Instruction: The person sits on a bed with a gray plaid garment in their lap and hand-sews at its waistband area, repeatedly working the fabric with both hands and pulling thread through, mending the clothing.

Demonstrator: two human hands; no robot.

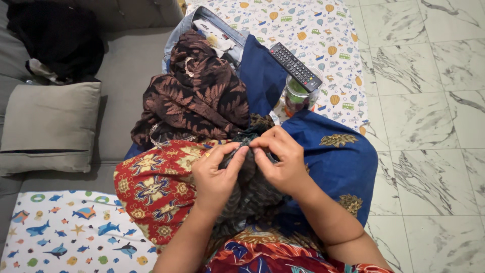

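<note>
Fingers [237, 151] of both hands pinched together on dark striped cloth [250, 194] at centre; I see left hand [216, 177], right hand [284, 164]. Brown leaf-print garment [202, 96] at 11 o'clock, remote [295, 66] on jar [298, 96] at 1.

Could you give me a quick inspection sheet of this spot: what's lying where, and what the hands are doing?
Surface: grey sofa beside a marble-tile floor; printed sheets spread at top and bottom left.
Job's things: dark patterned cloth, pinched at its top edge by both hands, lying on a red floral cloth and a blue cloth.
Clutter: brown leaf-print garment, denim piece, remote control resting on a glass jar, grey cushion, black fabric.
Grippers: left hand and right hand, fingertips together on the dark cloth.
Cables: nothing seen.
Surroundings: nothing seen beyond the floor.
</note>
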